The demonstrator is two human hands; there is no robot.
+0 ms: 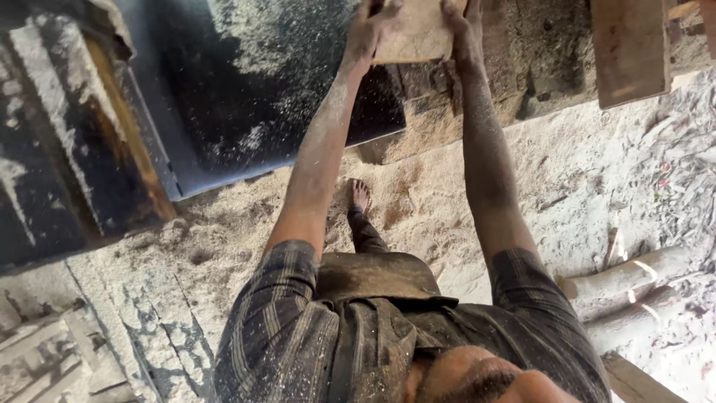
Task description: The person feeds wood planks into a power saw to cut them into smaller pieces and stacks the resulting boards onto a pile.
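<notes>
both arms stretched out, left hand point(367, 33) and right hand point(464, 30) gripping a wood block point(415, 33).

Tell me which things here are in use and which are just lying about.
In use:
left hand and right hand, both gripping the wooden block
dark machine table beside it

Lying about:
logs on the floor
plank at top right
sawdust underfoot
</notes>
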